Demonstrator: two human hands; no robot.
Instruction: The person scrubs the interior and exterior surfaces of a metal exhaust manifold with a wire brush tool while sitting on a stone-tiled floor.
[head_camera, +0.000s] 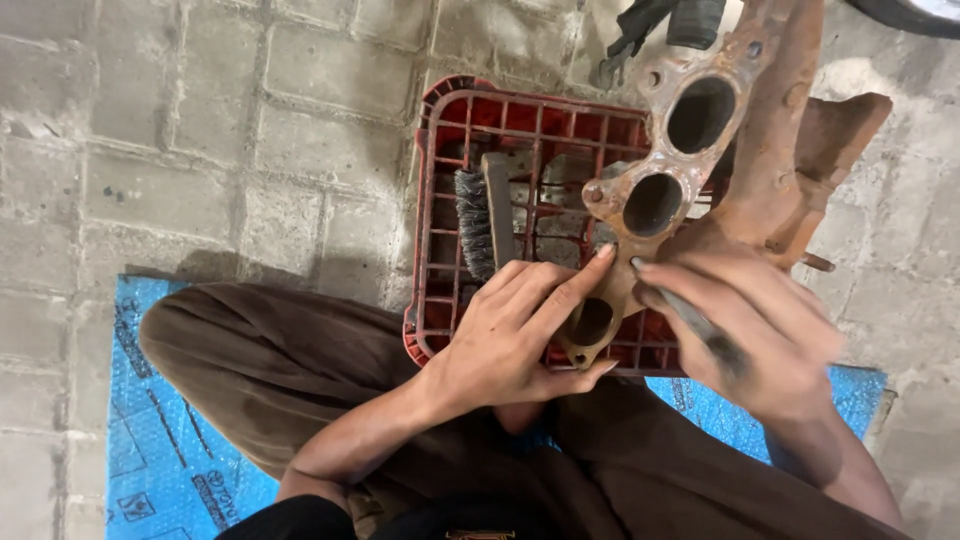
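While the left hand (510, 335) steadies a rusty manifold (690, 150) over a red crate (440, 200), the right hand's (745, 330) grip is clamped on a thin tool (690, 315).

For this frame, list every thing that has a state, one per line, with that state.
Rusty exhaust manifold: propped tilted on the crate, ports open, heavily rusted.
Red plastic crate: upside down on the paving, carrying the parts.
Wire brush: lying on the crate, untouched.
Left hand: pressed on the manifold's lower flange.
Right hand: grip closed on a thin dark tool, motion-blurred.
Blue mat: flat under the person.
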